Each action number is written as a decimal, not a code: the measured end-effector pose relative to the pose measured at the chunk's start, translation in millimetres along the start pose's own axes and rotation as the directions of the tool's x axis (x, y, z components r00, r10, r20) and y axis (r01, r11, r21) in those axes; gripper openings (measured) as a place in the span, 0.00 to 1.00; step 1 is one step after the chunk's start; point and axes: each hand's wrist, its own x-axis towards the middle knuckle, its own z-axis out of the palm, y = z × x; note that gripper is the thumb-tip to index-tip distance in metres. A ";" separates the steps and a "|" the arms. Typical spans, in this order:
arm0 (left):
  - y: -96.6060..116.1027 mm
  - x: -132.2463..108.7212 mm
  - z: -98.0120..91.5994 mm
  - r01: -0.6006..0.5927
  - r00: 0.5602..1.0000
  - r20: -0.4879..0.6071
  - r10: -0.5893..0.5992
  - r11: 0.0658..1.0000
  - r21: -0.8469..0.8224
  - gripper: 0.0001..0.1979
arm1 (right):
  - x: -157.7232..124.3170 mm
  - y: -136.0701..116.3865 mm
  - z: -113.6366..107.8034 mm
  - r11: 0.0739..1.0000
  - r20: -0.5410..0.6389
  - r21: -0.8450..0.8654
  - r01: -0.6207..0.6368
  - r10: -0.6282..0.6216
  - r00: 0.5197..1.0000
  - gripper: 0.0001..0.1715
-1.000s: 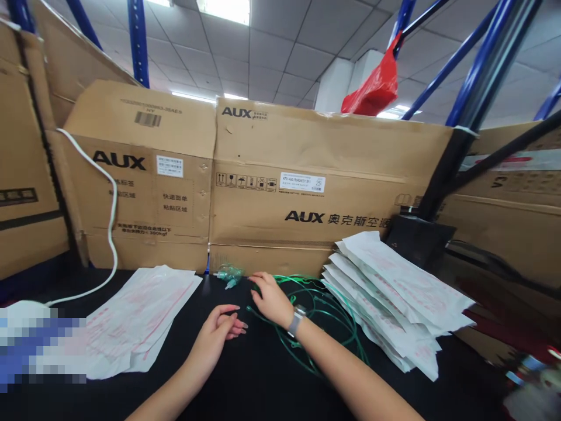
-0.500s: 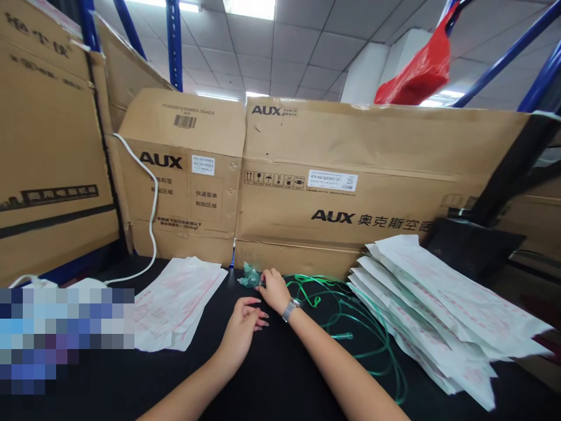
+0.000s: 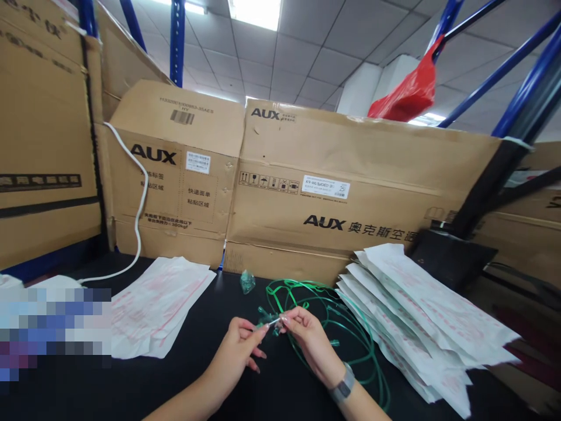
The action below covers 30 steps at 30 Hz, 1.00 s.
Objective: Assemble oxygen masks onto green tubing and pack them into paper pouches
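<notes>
The left hand (image 3: 239,345) and right hand (image 3: 309,336) firmly pinch a small green fitting (image 3: 268,320) between their fingertips, steadying it clear of the looped tubing (image 3: 298,285).

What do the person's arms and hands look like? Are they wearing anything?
Both arms are bare, with no sleeves showing. The right hand has a wristwatch with a grey band, and the left hand has nothing on its wrist. The fingernails look long.

A person's left hand (image 3: 239,345) and right hand (image 3: 309,339) pinch a small green tubing connector (image 3: 268,321) above looped green plastic tubing (image 3: 333,313) on a black table (image 3: 188,333).
</notes>
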 end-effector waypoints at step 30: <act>29.8 -5.7 -16.1 0.007 0.997 0.081 -0.006 1.000 -0.019 0.17 | 18.1 27.5 -71.8 0.666 -0.188 -0.746 -0.003 -0.206 0.960 0.13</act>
